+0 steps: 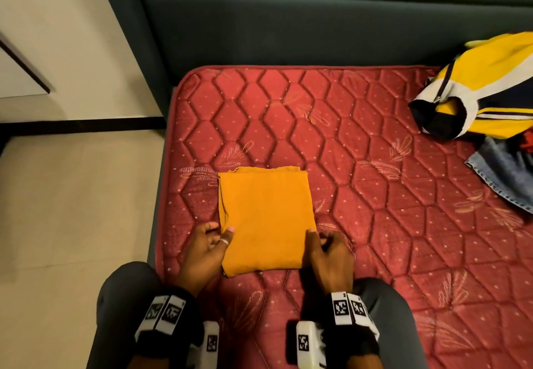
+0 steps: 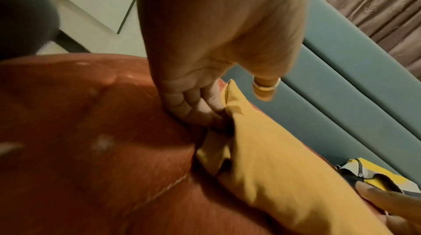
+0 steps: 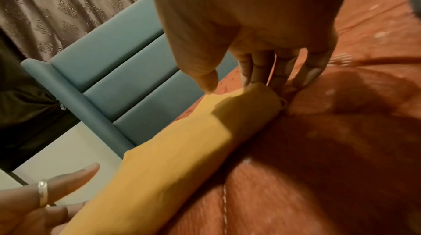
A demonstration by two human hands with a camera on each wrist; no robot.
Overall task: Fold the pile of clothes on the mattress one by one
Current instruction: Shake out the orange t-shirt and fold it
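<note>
A folded orange cloth (image 1: 264, 218) lies flat as a neat rectangle on the red quilted mattress (image 1: 389, 210), just in front of me. My left hand (image 1: 219, 231) is at its left edge. The thumb, which wears a ring, is over the top, and the curled fingers (image 2: 200, 113) are tucked in at the edge of the cloth (image 2: 273, 158). My right hand (image 1: 317, 237) holds the right edge, thumb tip on the cloth (image 3: 182, 149) and fingers (image 3: 257, 69) pointing down beside it into the mattress. The unfolded pile sits at the far right, a yellow, white and navy jacket (image 1: 484, 94) on top.
Blue denim (image 1: 501, 175) and something red poke out under the jacket at the right edge. A dark teal padded headboard (image 1: 288, 22) runs along the far side. The mattress ends at the left, with pale floor (image 1: 72, 195) beyond. My knees (image 1: 127, 296) rest on the near edge.
</note>
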